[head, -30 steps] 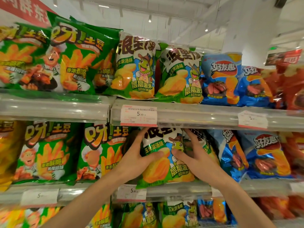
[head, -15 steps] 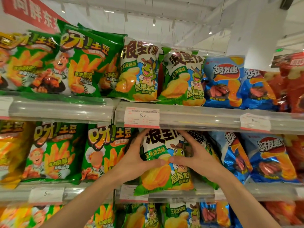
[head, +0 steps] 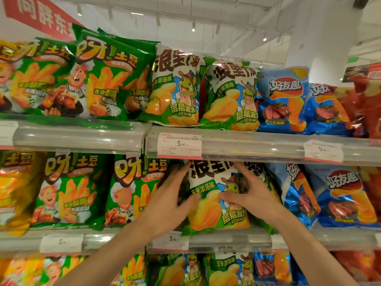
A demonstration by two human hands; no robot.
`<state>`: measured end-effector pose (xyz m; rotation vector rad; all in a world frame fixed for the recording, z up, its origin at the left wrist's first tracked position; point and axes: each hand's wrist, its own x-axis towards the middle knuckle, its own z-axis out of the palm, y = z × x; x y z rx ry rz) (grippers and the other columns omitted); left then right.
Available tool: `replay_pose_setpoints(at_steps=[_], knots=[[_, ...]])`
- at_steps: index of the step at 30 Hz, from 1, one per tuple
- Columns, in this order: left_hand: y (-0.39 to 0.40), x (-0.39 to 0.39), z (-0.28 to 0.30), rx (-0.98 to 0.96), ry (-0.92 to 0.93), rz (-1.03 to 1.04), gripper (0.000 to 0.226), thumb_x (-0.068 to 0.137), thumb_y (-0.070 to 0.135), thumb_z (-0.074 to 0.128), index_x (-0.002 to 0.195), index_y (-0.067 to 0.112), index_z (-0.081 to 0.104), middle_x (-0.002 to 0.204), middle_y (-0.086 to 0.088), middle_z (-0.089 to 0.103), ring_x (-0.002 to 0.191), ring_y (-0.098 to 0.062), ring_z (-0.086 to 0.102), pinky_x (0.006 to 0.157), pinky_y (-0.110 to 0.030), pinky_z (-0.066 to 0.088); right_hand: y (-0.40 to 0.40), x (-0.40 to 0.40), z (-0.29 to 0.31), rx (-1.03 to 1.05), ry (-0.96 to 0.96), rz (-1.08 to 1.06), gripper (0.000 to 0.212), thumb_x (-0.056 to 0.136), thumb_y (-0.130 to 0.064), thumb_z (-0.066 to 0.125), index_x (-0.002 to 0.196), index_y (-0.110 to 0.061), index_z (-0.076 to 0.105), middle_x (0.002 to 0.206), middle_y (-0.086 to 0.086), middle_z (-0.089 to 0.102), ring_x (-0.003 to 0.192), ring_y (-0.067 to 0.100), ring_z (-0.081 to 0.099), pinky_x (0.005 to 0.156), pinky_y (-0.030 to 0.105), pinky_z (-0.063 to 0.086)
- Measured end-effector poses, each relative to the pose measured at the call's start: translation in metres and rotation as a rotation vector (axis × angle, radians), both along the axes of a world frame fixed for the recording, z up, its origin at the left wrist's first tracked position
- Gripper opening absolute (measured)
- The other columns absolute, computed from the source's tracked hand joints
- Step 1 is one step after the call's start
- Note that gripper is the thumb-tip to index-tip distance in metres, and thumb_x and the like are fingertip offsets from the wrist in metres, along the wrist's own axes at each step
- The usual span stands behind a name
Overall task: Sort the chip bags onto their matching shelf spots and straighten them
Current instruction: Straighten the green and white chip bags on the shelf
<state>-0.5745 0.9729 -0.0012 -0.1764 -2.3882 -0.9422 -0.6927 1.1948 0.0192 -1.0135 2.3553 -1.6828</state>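
Note:
A white and green chip bag with a frog cartoon (head: 214,211) stands upright on the middle shelf (head: 231,240). My left hand (head: 171,201) holds its left edge, thumb across the front and fingers behind the side. My right hand (head: 249,195) holds its right edge, thumb on the front, fingers reaching up along the bag. A second frog bag (head: 266,186) stands partly hidden behind my right hand. Green fries bags (head: 132,190) sit to the left and blue bags (head: 299,195) to the right.
The upper shelf (head: 247,145) carries green fries bags (head: 107,79), two frog bags (head: 175,89) and blue bags (head: 284,100), with red bags (head: 367,104) at far right. Price tags (head: 179,145) hang on the shelf rails. More bags fill the lowest shelf.
My hands have drawn closer together on the frog bag, thumbs nearly meeting on its front. The bag stands more upright and squarer to the shelf front.

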Motion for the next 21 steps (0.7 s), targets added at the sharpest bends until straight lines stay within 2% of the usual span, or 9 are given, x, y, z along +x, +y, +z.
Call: replay_pose_setpoints(at_steps=[3, 6, 8, 10, 13, 14, 16, 18, 21], knots=[[-0.018, 0.011, -0.001, -0.389, 0.242, 0.217, 0.043, 0.097, 0.039, 0.047, 0.138, 0.025, 0.048, 0.141, 0.002, 0.046, 0.106, -0.016, 0.059, 0.078, -0.038, 0.058, -0.005, -0.001, 0.001, 0.003, 0.028, -0.038, 0.086, 0.061, -0.034, 0.094, 0.125, -0.06, 0.043, 0.138, -0.011, 0.057, 0.124, 0.007, 0.057, 0.108, 0.042, 0.048], [-0.043, 0.013, -0.008, -0.668, 0.442, 0.334, 0.035, 0.091, 0.021, 0.055, 0.124, 0.012, 0.063, 0.131, -0.009, 0.058, 0.116, -0.03, 0.054, 0.088, -0.048, 0.05, -0.019, -0.001, -0.004, -0.02, 0.005, -0.078, 0.1, 0.06, -0.037, 0.093, 0.145, -0.041, 0.04, 0.142, -0.01, 0.054, 0.128, 0.009, 0.054, 0.11, 0.042, 0.046], [-0.056, 0.011, -0.01, -0.734, 0.383, 0.407, 0.042, 0.093, 0.025, 0.052, 0.134, 0.013, 0.059, 0.142, -0.011, 0.053, 0.131, -0.033, 0.047, 0.107, -0.052, 0.038, -0.029, -0.003, -0.008, -0.056, -0.019, -0.085, 0.104, 0.056, -0.041, 0.094, 0.145, -0.041, 0.041, 0.138, -0.008, 0.057, 0.125, 0.012, 0.058, 0.107, 0.043, 0.049], [-0.066, 0.008, -0.012, -0.749, 0.279, 0.461, 0.049, 0.099, 0.033, 0.046, 0.146, 0.018, 0.048, 0.15, -0.011, 0.045, 0.141, -0.032, 0.037, 0.118, -0.052, 0.024, -0.04, -0.002, -0.008, -0.067, 0.003, -0.116, 0.096, 0.061, -0.033, 0.093, 0.142, -0.041, 0.042, 0.135, -0.008, 0.058, 0.121, 0.009, 0.058, 0.106, 0.041, 0.05], [-0.075, 0.005, -0.015, -0.759, 0.167, 0.522, 0.055, 0.102, 0.043, 0.035, 0.154, 0.023, 0.034, 0.154, -0.01, 0.04, 0.148, -0.029, 0.028, 0.122, -0.052, 0.015, -0.055, 0.002, -0.012, -0.003, -0.001, -0.125, 0.094, 0.077, -0.015, 0.085, 0.152, -0.036, 0.031, 0.149, -0.012, 0.042, 0.13, 0.003, 0.045, 0.111, 0.027, 0.038], [-0.077, 0.004, -0.015, -0.761, 0.154, 0.53, 0.056, 0.102, 0.044, 0.033, 0.154, 0.024, 0.033, 0.155, -0.01, 0.04, 0.148, -0.029, 0.027, 0.122, -0.053, 0.014, -0.06, 0.004, -0.015, 0.034, -0.017, -0.116, 0.097, 0.079, -0.015, 0.083, 0.154, -0.037, 0.026, 0.156, -0.012, 0.033, 0.137, 0.005, 0.037, 0.115, 0.028, 0.033], [-0.078, 0.004, -0.015, -0.76, 0.154, 0.541, 0.055, 0.102, 0.044, 0.032, 0.154, 0.024, 0.033, 0.154, -0.01, 0.041, 0.148, -0.029, 0.027, 0.122, -0.053, 0.013, -0.065, 0.004, -0.017, 0.084, -0.015, -0.118, 0.099, 0.081, -0.022, 0.082, 0.155, -0.043, 0.019, 0.165, -0.011, 0.018, 0.148, 0.011, 0.025, 0.121, 0.039, 0.027], [-0.079, 0.005, -0.014, -0.758, 0.159, 0.544, 0.055, 0.102, 0.045, 0.032, 0.154, 0.025, 0.033, 0.155, -0.01, 0.039, 0.148, -0.029, 0.027, 0.122, -0.054, 0.013, -0.068, 0.007, -0.016, 0.181, 0.051, -0.135, 0.093, 0.087, -0.031, 0.075, 0.154, -0.047, 0.012, 0.168, -0.007, 0.002, 0.153, 0.018, 0.014, 0.123, 0.043, 0.021], [-0.08, 0.005, -0.015, -0.76, 0.163, 0.542, 0.057, 0.102, 0.045, 0.033, 0.156, 0.025, 0.028, 0.158, -0.01, 0.035, 0.15, -0.028, 0.023, 0.121, -0.055, 0.013, -0.068, 0.019, -0.015, 0.383, 0.326, -0.241, 0.084, 0.091, -0.062, 0.054, 0.155, -0.046, 0.002, 0.163, -0.01, -0.019, 0.152, 0.03, 0.018, 0.117, 0.049, 0.031]])
